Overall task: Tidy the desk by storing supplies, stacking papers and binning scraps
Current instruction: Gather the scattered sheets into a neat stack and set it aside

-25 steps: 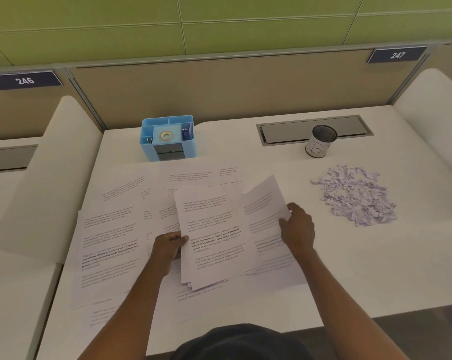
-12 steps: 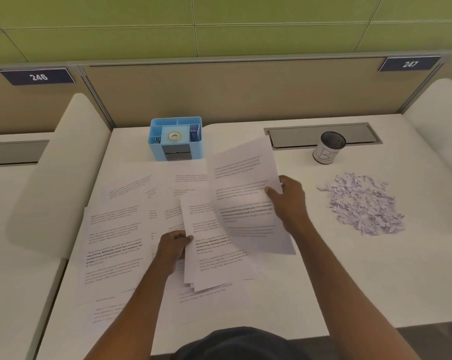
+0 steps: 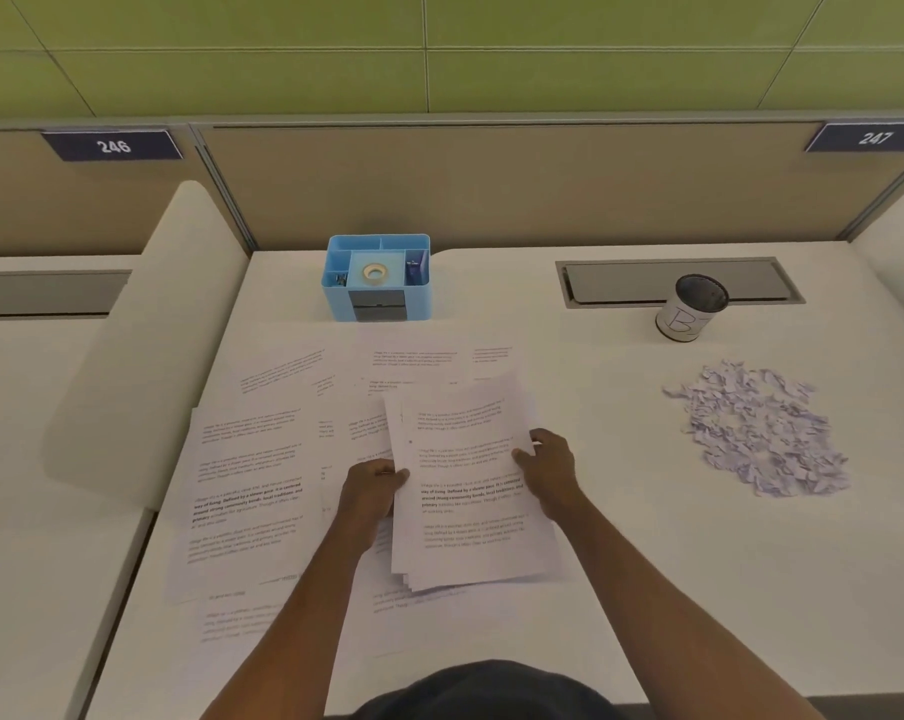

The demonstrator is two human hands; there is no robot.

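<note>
A small stack of printed sheets lies in the middle of the white desk. My left hand grips the stack's left edge. My right hand rests on its right edge, fingers on the top sheet. Loose printed pages are spread over the desk to the left and behind the stack. A heap of pale purple paper scraps lies at the right. A blue organiser with a tape roll stands at the back. A small dark-rimmed bin cup stands at the back right.
A grey cable flap is set into the desk behind the cup. White curved dividers rise at the left and the far right. A beige partition runs along the back. Bare desk lies between the stack and the scraps.
My right hand carried a sheet from the right, lifted it over, and laid it on top of the stack. The left hand kept its hold on the stack's left edge.
</note>
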